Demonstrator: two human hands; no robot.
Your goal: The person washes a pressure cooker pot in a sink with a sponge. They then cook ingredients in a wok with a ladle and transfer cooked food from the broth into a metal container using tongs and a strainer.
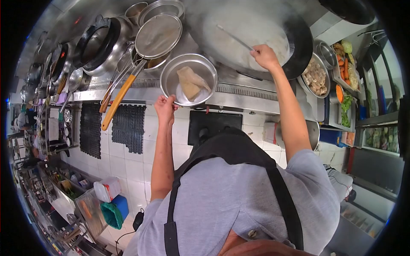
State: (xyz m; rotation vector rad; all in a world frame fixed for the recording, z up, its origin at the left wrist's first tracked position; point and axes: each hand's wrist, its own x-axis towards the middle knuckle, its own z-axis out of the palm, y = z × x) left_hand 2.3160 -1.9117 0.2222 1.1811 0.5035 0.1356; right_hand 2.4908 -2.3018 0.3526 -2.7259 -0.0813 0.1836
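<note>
Steadying the metal bowl [169, 80], it seems, our left hand [165, 109] grasps its rim, pale food [191, 83] beyond the fingers; our right hand [265, 56] clenches a slim utensil [236, 38], likely angled for reach over the wok [304, 47].

Pinched at the near rim by the left hand [166, 109] — a round, shiny metal bowl [168, 79], open side up, at the front edge of the steel bench [239, 83]. Inside it, a beige, cloth-like piece [191, 83], folded and crumpled. Gripped in the right hand [265, 56], a slim metal utensil [234, 37], slanting over a wide, dark wok [304, 42] — full of whitish contents, steaming.
</note>
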